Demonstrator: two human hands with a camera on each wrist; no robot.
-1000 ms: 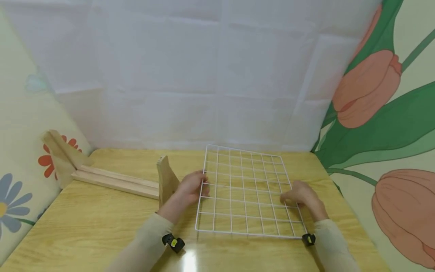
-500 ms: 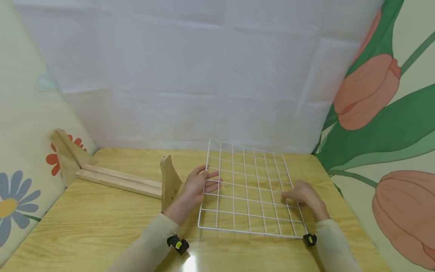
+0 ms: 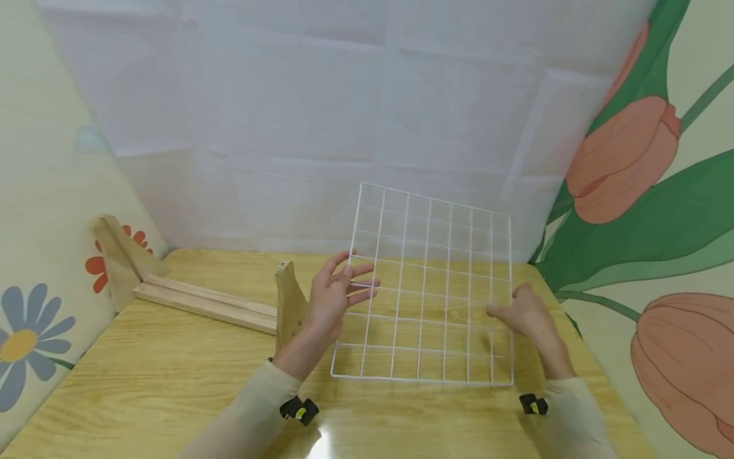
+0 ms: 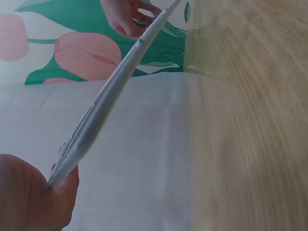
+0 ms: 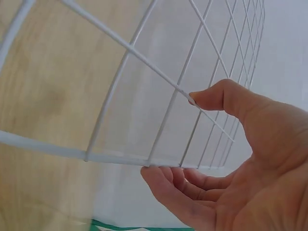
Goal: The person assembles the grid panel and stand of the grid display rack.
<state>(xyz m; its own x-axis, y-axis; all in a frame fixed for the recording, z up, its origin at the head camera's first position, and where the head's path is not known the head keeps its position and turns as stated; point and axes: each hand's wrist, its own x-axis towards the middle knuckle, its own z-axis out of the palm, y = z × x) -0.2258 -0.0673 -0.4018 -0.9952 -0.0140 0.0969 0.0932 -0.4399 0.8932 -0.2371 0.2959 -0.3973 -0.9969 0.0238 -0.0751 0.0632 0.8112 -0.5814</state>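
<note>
Pale, creased sheeting [image 3: 275, 115] was hung behind a wood-grained table [image 3: 143, 389], with a tulip-printed panel [image 3: 625, 159] at the right. Over the table, right of centre, a white wire grid [image 3: 427, 287] was held between two bare hands, tilted, its far edge raised. By the left hand [image 3: 332, 296] the left edge was supported in the crook of the thumb, the fingers spread fairly straight behind the wires. By the right hand [image 3: 530, 312] the right edge was gripped, the thumb set on a cross wire and the fingers bent against the outer rod. Whether the near edge was rested on the wood could not be told. Just left of the left hand, a wooden stand [image 3: 206, 309] was seen, its two ends joined by a low rail.

Slipping was judged likeliest at the left edge, because it was so loosely supported; the grid might then be swung down from the right hand. If it were carried leftward, the stand's nearer end could be knocked. Room was judged tightest there; the back was bounded by the sheeting, and more room was offered towards the front.
</note>
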